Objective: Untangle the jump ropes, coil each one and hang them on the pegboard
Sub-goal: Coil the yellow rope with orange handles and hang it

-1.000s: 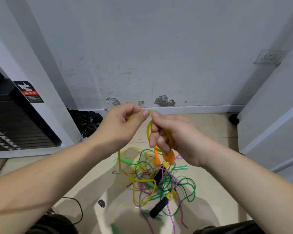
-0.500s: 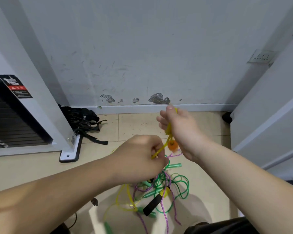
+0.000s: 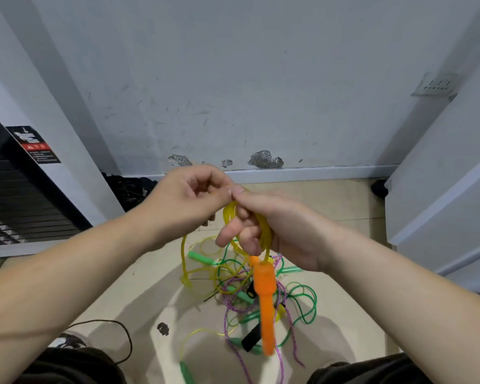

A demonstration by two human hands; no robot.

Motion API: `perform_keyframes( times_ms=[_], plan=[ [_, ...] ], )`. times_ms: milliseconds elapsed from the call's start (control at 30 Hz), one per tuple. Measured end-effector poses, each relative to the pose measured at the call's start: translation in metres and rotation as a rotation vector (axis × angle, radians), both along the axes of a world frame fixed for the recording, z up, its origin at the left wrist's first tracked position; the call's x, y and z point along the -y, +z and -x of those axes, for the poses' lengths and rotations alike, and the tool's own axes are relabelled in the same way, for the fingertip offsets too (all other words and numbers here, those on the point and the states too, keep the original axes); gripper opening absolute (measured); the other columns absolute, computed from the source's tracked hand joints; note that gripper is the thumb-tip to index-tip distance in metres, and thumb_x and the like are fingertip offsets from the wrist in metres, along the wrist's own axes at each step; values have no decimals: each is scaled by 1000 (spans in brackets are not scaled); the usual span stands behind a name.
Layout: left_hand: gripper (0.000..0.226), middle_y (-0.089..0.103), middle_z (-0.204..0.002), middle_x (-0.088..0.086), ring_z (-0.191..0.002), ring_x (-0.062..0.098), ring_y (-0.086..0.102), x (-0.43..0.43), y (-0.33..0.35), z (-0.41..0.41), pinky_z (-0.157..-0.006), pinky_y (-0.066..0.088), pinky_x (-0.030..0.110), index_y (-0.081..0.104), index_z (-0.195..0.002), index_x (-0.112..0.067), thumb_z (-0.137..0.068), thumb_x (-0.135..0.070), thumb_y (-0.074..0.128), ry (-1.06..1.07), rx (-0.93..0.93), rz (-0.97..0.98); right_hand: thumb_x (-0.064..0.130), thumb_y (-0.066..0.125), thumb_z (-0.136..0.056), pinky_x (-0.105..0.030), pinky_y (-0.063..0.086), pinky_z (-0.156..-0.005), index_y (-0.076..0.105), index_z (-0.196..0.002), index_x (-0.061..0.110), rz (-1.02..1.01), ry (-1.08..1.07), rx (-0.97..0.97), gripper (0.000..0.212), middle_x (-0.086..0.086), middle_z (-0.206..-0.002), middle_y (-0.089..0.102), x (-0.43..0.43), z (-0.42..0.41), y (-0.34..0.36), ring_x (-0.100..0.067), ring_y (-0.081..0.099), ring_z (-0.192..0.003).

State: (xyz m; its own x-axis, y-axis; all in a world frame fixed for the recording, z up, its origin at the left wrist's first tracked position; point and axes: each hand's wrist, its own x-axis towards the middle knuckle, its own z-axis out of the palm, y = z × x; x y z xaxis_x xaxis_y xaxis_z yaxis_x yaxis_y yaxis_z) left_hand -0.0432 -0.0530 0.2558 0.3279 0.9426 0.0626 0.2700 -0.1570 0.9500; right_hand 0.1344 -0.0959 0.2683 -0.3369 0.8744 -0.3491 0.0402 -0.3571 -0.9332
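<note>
the right hand (image 3: 275,234) had its grip closed round loops of the yellow rope (image 3: 229,216), one orange handle (image 3: 265,297) dangling below; the left hand (image 3: 194,200) pinched the same rope just beside the right thumb. the trailing yellow length ran down into the heap (image 3: 233,284) on the floor (image 3: 139,295), so a hard pull could tighten a knot or slip the loops off. three rope colours lay there, yellow, green and purple, with two black handles (image 3: 251,339); no pegboard showed on the far wall (image 3: 233,79)
</note>
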Motion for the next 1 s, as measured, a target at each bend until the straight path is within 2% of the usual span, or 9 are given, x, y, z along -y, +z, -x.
perform_keyframes(
  times_ms=[133,300,367,467,567,700,800,900,1000],
  plan=[
    [28,58,-70,8,-55,18,54,5,-22,-4,-50,44,27,67,-97,-6,-110,-20,45,-78,1,212,42,38,-108,-26,38,-51,39,-77,20,94,-175,-257,38,-26,-104,76,-6,-7,1,-22,65,-55],
    [28,60,-73,13,-52,21,59,25,-48,-18,-51,48,27,67,-100,-20,-110,-27,42,-217,-281,365,38,35,-108,-35,52,-75,46,-74,15,120,-442,-532,43,-30,-120,70,-19,-30,5,-40,72,-107],
    [23,60,-72,12,-45,15,56,39,-45,-28,-45,45,21,68,-105,-26,-109,-28,45,-297,-368,331,34,33,-110,-45,56,-96,47,-76,14,90,-519,-474,42,-34,-128,64,-21,-34,1,-46,66,-118],
    [18,65,-79,21,-43,20,61,53,-33,-43,-45,49,27,64,-113,-17,-104,-29,53,-376,-417,260,31,35,-111,-60,34,-117,46,-81,19,-68,-547,-99,34,-23,-115,65,-28,-31,-14,-53,47,-132],
    [10,67,-71,1,-56,21,67,48,-23,-47,-61,57,35,69,-91,-23,-94,-30,64,-281,-387,108,37,42,-109,-46,52,-104,55,-97,22,-211,-464,252,23,2,-106,68,-28,-29,-24,-24,72,-107],
    [30,62,-63,1,-62,18,56,22,-6,-27,-59,45,29,66,-79,-14,-84,-41,78,-49,-170,109,34,43,-109,-24,48,-54,58,-100,13,-207,-296,353,27,-9,-102,73,-23,-31,-15,-9,66,-58],
    [20,58,-58,9,-66,27,57,7,7,-9,-53,46,23,66,-84,-3,-90,-19,77,52,94,130,35,45,-108,-33,42,-58,59,-88,8,-195,-143,374,36,-15,-82,75,-18,-27,-8,-23,57,-54],
    [19,59,-58,3,-56,19,59,-1,4,0,-60,43,32,73,-84,-12,-87,-29,82,125,18,44,49,42,-106,-30,40,-52,63,-83,6,-84,-58,221,53,-20,-70,68,-12,-17,-4,-23,49,-50],
    [21,52,-61,8,-52,17,48,1,-4,-2,-45,40,20,74,-85,-10,-89,-30,78,161,21,2,51,57,-99,-26,38,-48,58,-76,12,-8,21,99,45,-12,-62,60,-6,-9,-3,-19,46,-50]
  ],
)
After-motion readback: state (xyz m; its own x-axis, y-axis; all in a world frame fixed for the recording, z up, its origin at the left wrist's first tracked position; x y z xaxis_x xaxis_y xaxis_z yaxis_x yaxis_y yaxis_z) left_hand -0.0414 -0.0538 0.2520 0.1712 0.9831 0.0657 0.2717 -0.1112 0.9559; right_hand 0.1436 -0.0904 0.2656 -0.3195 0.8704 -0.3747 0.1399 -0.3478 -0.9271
